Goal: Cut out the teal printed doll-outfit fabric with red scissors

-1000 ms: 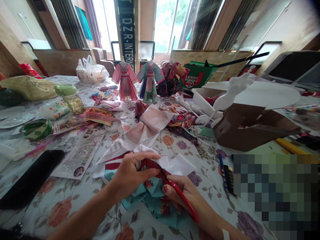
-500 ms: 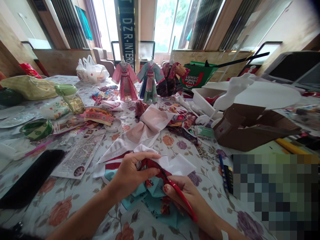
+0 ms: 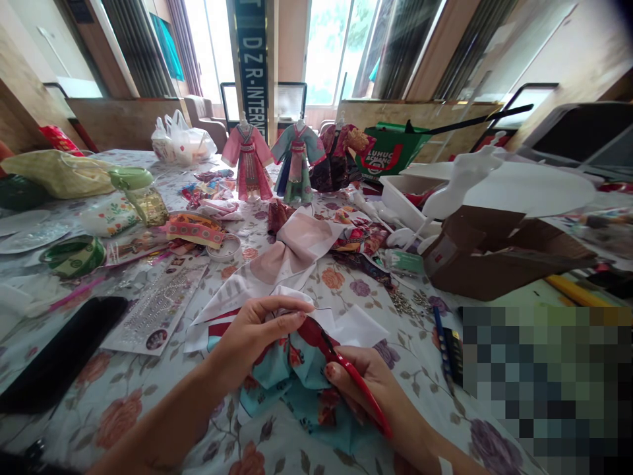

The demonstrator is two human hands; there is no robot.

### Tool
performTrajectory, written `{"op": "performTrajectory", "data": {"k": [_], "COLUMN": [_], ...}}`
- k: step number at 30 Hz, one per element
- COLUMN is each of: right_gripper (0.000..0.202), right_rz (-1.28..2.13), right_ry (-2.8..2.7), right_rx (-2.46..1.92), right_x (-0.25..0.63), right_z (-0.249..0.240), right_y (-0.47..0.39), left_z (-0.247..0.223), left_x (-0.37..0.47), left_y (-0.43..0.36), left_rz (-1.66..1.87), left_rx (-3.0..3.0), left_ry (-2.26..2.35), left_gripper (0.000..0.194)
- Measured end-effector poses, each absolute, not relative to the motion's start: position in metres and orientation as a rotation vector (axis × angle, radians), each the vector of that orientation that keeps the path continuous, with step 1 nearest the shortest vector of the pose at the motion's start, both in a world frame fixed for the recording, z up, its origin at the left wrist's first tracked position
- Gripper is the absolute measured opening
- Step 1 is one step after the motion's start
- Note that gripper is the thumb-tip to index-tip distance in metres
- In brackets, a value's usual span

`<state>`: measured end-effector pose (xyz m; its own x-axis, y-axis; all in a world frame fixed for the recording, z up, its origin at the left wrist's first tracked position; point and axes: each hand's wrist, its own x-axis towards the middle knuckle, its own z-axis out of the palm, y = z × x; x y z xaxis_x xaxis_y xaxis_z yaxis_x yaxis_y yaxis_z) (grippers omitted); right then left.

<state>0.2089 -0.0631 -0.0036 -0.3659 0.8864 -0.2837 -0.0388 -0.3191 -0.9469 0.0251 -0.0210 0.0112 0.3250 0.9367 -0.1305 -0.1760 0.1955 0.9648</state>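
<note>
Scissors (image 3: 366,400) with red handles sit gripped in my right hand (image 3: 384,382), fingers curled snugly round them, the dark blades pointing away from me and leftward at the dark red edge of a turquoise flowered cloth (image 3: 311,376). My left hand (image 3: 266,328) pinches that cloth near its red edge, thumb and fingers drawn close together, just left of the blades. The cloth lies bunched between my hands, low in the centre of the flower-patterned surface (image 3: 178,396), with white cloth (image 3: 363,326) spread just beyond it. Whether the blades are parted, I cannot tell.

What worries me is the gathering: with the cloth folded over itself, I judge a blade could catch a hidden layer and nick it. The white cloth, so near the tips, might be snipped too. My left fingertips are close; a slip of the right hand could cut them. If the pinch loosened, the edge would likely slacken and any cut run crooked.
</note>
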Motion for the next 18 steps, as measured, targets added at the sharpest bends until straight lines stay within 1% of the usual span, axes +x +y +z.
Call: {"op": "performTrajectory", "data": {"k": [3,7,9,12,16,18], "right_gripper": [0.053,0.054,0.055,0.055,0.05,0.047], "right_rz": [1.704,1.647,1.63,1.636,1.775,1.821], "right_ry": [-1.261,-1.294,-1.311,-1.313,-1.218,-1.171], "right_rx": [-1.197,-1.22,-1.223,-1.231,-1.173,-1.15], "right_x": [0.211,0.2136,0.2139,0.2128,0.2097,0.2086], "right_z": [-0.0046,-0.0043,-0.0042,-0.0044,-0.0026,-0.0016], "right_y": [-0.0636,-0.0634,-0.0627,-0.062,-0.0625,-0.0625], "left_z": [0.0122,0.0122,0.0112,0.0113,0.0166,0.0181], "left_x": [0.0229,0.0202,0.0193,0.0198,0.0238,0.0249], "left_y": [-0.0186,-0.0177,-0.0174,-0.0168,-0.0164,-0.0168], "left_rz": [0.908,0.879,0.883,0.948,1.084,1.081], "left_rx": [0.938,0.835,0.831,0.926,1.255,1.316], "left_ry": [0.899,0.814,0.787,0.852,1.009,0.999], "left_gripper": [0.021,0.017,0.018,0.02,0.013,0.014]}}
